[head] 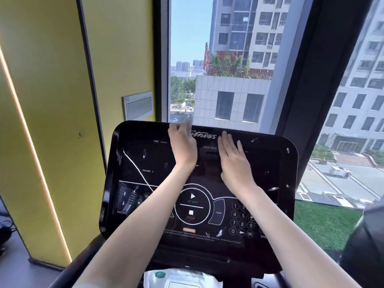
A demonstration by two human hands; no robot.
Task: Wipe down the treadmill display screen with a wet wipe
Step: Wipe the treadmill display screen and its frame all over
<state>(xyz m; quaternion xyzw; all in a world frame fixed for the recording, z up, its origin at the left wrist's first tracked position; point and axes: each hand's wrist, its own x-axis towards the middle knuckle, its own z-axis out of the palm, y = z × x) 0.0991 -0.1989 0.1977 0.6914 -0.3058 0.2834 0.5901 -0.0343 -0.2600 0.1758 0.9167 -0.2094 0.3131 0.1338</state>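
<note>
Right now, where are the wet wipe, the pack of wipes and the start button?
wet wipe (185, 121), head view, its blurred pale middle.
pack of wipes (182, 278), head view, its white top.
start button (192, 196), head view, its white triangle.

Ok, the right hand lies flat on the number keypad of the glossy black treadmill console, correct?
Not the number keypad: in the head view the right hand lies flat on the glossy black treadmill console higher, beside the HEART RATE label.

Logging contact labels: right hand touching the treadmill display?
Touching. Head view: right hand lies flat, fingers straight, against the treadmill display, no gap visible.
</note>
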